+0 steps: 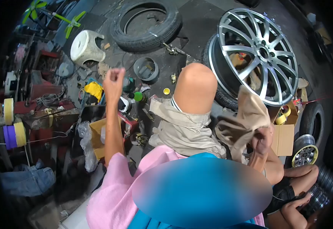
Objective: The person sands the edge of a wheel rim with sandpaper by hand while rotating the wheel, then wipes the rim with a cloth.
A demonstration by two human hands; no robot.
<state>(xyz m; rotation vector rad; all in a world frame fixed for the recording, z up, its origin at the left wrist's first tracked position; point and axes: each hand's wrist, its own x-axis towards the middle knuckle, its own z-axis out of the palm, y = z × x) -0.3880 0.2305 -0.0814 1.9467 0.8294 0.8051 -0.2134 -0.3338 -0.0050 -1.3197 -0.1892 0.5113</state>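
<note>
Crumpled tan cloth [252, 108], gripped by my right hand [263, 140], partly hides a silver spoked wheel [258, 49]; my left hand [113, 81] hovers half-open.

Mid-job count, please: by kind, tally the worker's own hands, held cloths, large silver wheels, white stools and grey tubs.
Hands (left hand, right hand): 2
Brown cloth, in the right hand: 1
Large silver wheel: 1
White stool: 1
Grey tub: 1
Total: 6

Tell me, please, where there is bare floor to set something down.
The dark floor between the loose tyre and the silver wheel looks bare, at the top of the view. It is crowded around the left forearm: the yellow bundle, small green item and open cardboard box sit close by.
</note>
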